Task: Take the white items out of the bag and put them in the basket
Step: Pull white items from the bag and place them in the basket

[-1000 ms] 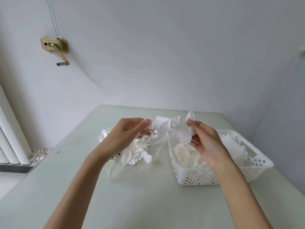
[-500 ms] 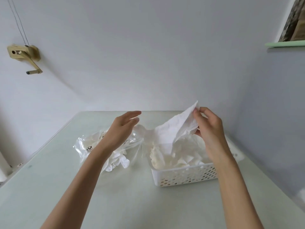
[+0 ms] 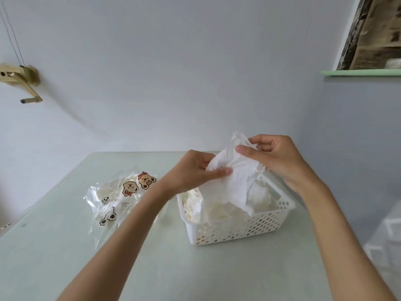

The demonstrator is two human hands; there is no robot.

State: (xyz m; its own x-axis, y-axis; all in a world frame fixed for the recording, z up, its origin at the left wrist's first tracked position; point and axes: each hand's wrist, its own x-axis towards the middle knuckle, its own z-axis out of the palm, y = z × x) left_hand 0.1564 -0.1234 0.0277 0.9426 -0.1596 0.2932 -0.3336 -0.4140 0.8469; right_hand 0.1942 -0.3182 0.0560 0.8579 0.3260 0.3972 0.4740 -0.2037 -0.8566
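— Hands first: what were they doing?

— Both held one crumpled white item [image 3: 233,181] above the basket [image 3: 238,229]. The left hand [image 3: 191,172] pinched its left edge, thumb pressed against the curled fingers. The right hand [image 3: 274,157] gripped the top end, thumb and fingers clamped on a bunched fold.

— Was the white item touching the basket?

— Its lower part hung down inside the basket's rim, over other white items [image 3: 219,211] that already lay in there. Whether it rested on them, I could not tell.

— And where did the basket stand?

— Toward the right edge of the table [image 3: 152,268], near the far side, its perforated front wall facing the person.

— The bag?

— The clear bag [image 3: 117,198] lay flat near the table's left edge, well apart from the basket, partly behind the left forearm. It carried cartoon bear prints, and pale white pieces showed through the plastic.

— Anything else around?

— A tan crank handle [image 3: 20,80] sat on the wall at far left, and a pale green ledge [image 3: 360,72] ran along the upper right.
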